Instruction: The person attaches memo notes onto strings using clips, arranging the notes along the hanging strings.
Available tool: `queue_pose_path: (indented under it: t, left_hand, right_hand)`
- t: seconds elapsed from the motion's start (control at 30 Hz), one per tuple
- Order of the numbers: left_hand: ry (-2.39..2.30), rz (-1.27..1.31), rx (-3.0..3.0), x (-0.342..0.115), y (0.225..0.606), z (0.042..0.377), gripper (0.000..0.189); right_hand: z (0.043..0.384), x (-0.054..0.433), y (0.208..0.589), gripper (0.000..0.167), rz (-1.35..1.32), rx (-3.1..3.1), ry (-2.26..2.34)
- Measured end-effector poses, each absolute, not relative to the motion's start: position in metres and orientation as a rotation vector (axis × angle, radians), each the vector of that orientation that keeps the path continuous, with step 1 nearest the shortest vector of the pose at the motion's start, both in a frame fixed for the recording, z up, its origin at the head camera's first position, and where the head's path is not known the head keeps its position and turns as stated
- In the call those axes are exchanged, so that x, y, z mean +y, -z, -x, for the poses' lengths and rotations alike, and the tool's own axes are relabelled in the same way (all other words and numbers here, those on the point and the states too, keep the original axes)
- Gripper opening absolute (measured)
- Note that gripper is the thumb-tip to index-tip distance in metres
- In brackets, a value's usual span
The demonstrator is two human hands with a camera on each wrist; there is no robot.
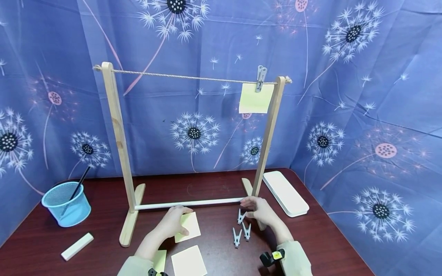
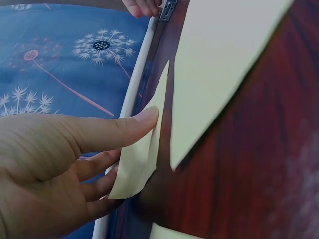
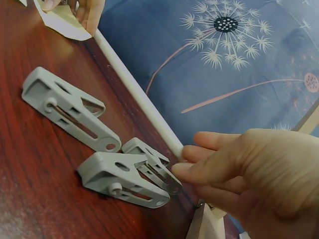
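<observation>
The left hand (image 1: 172, 222) pinches a note (image 1: 192, 224) at its three o'clock; the right hand (image 1: 259, 210), loosely bent, grips nothing. The paper should prove light, limp, easily creased: best held near an edge. The pegs (image 1: 236, 240), at the right hand's eight o'clock, look stiff; squeeze their splayed ends.

Curved yellow note (image 2: 133, 169) in the left hand (image 2: 55, 164), second note (image 2: 214, 69) beside, white rod (image 2: 140, 69) behind.

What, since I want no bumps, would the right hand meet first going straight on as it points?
Probably the nearest gray clip, by the right hand's thumb, though depth is unclear.
</observation>
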State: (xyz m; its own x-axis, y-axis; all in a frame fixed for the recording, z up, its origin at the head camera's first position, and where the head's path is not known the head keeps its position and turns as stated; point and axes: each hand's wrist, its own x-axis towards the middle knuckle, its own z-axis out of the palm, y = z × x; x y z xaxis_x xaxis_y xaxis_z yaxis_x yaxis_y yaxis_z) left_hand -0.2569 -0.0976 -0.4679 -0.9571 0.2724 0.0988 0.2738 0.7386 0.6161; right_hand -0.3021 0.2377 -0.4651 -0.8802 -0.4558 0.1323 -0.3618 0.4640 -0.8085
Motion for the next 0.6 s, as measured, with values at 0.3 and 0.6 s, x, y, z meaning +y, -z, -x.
queue_pose_path:
  t: [0.3,0.6]
  left_hand:
    - [1.025,0.48,-2.898,-0.0968,0.4671,0.2564,0.067]
    - [1.029,0.475,-2.898,-0.0994,0.4696,0.2586,0.064]
  right_hand:
    - [0.3044,0.2368,0.4696,0.052,0.888,2.562,1.199]
    - [0.3053,0.234,0.4721,0.042,0.845,2.594,1.226]
